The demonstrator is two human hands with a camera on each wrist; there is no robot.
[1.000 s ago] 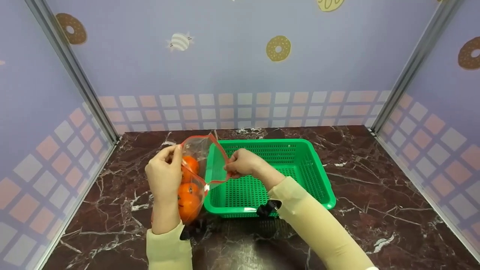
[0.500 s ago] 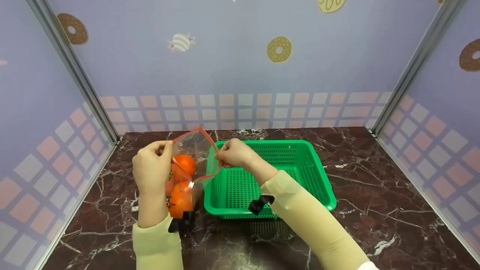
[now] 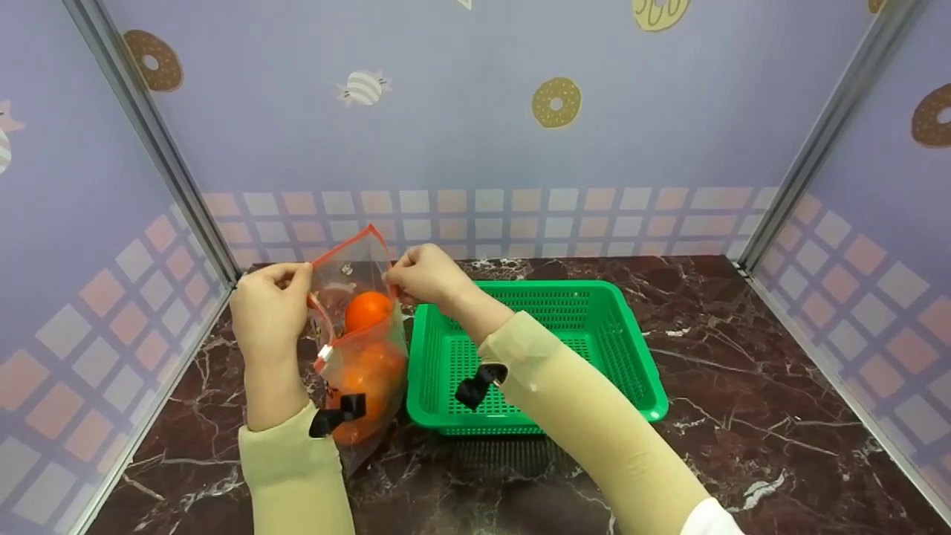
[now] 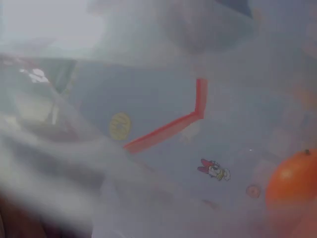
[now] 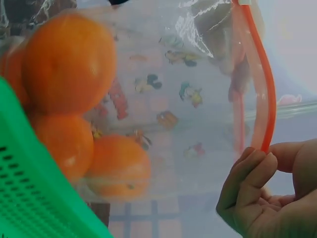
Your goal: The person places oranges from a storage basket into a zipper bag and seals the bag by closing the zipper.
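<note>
A clear slider zip bag (image 3: 365, 256) with a red-edged mouth, a white slider and small cartoon prints holds several oranges (image 3: 368, 310). My left hand (image 3: 269, 312) pinches the left side of its mouth between thumb and fingers. On the opposite side my right hand (image 3: 429, 276) pinches the red edge, seen closely in the right wrist view, where the hand (image 5: 262, 193) is at lower right. The mouth is spread between both hands. Oranges (image 5: 69, 64) are bunched at the bag's bottom. The left wrist view is hazy through plastic, with one orange (image 4: 297, 183) at right.
A green plastic basket (image 3: 645, 360) with slotted walls stands just right of the bag, partly under my right forearm. The dark red marbled tabletop (image 3: 758, 401) runs back to patterned walls on three sides. Black wrist mounts (image 3: 479, 386) stick out from the sleeves.
Both hands have moved left and upward, carrying the bag's mouth away from over the basket's left side. The bag now stands more upright, with the oranges lower in it.
</note>
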